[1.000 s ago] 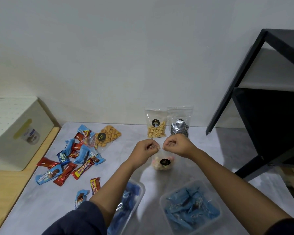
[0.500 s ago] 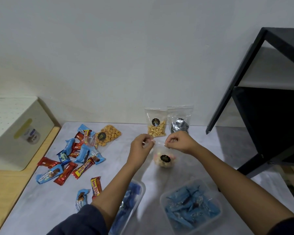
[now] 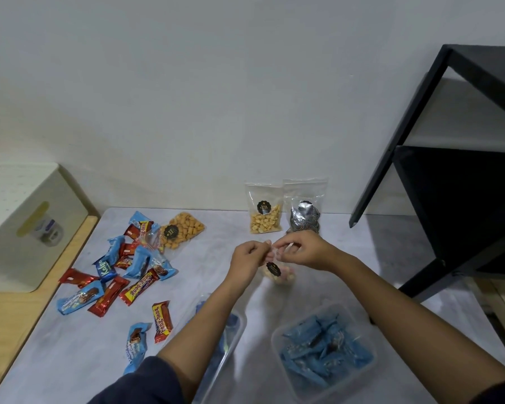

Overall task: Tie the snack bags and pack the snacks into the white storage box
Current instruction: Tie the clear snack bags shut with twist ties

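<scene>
Bag (pale snacks, black sticker) sits mid-table, just below the left hand and right hand, which both pinch its top. Box stands at the left; candy bars lie between. Two tubs sit near, by the forearms.

Item one: a blue snack wrapper on the counter is showing the white word "Kalpa". Item two: three red-and-yellow wrappers are showing "Beng-beng", namely the mid-pile wrapper, the stray wrapper lying apart from the pile, and the far wrapper, whose lettering is only partly showing. Item three: black round stickers on the peanut bag, the orange-snack bag and the pink-and-cream snack bag are carrying gold print too small to read, and the sticker on the white storage box is blurring past reading.
</scene>
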